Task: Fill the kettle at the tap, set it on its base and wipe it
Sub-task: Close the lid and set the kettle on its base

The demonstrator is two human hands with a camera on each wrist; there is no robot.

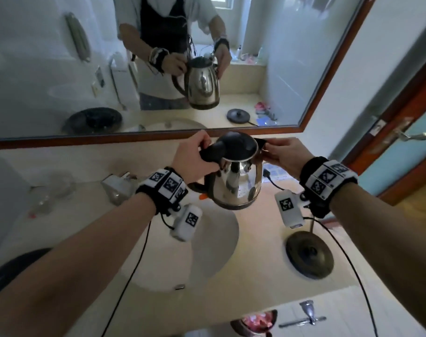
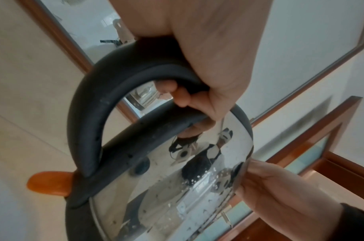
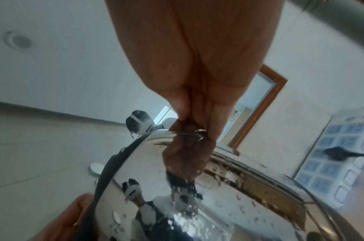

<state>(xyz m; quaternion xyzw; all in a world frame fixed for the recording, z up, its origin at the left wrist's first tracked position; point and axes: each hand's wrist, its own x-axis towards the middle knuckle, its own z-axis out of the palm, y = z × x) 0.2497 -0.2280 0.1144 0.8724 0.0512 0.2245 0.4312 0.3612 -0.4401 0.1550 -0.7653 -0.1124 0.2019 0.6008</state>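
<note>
A shiny steel kettle (image 1: 236, 186) with a black lid (image 1: 236, 145) hangs in the air over the back of the sink basin (image 1: 207, 251). My left hand (image 1: 195, 154) grips the black handle (image 2: 98, 91), fingers curled round its top. My right hand (image 1: 280, 154) pinches the spout at the kettle's right rim, seen close in the right wrist view (image 3: 197, 81). Water drops dot the kettle wall (image 3: 218, 195). An orange switch (image 2: 49, 182) sticks out under the handle. The round dark kettle base (image 1: 309, 255) lies on the counter at the right. The tap is hidden.
A wood-framed mirror (image 1: 304, 128) runs along the wall behind the sink. A blue-white socket strip (image 1: 276, 172) with a black plug sits behind the kettle. Clear plastic clutter (image 1: 54, 188) lies on the left counter. A door with a metal handle (image 1: 411, 136) stands at the right.
</note>
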